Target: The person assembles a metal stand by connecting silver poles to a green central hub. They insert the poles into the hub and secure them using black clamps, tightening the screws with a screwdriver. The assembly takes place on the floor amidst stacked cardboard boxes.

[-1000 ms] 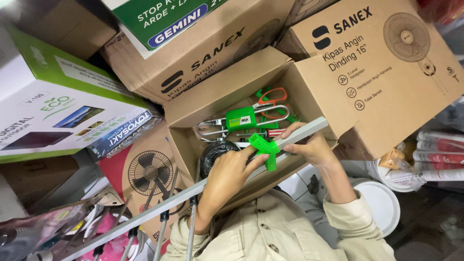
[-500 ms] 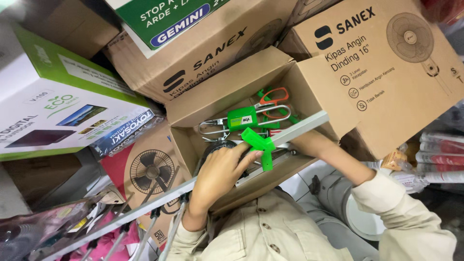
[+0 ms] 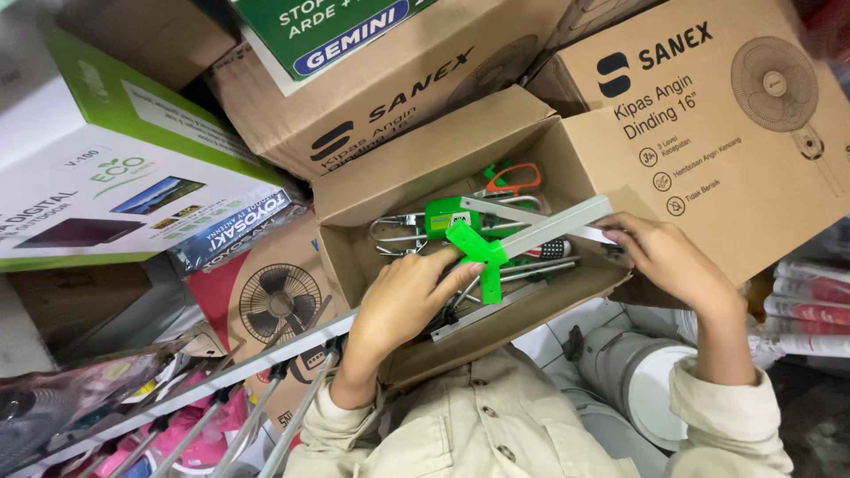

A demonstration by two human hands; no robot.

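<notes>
The green plastic bracket [image 3: 474, 250] sits at the centre of the frame, clipped on a grey metal bar [image 3: 549, 228] over the open cardboard box [image 3: 425, 186]. Your left hand [image 3: 403, 301] has its fingers loosely curled against the bracket, while your right hand [image 3: 664, 257], at centre right, pinches the bar's end. Closed fan cartons [image 3: 708, 133] crowd the upper frame.

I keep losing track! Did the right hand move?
Yes. The right hand slid right along the metal bar, to the right wall of the cardboard box.
</notes>
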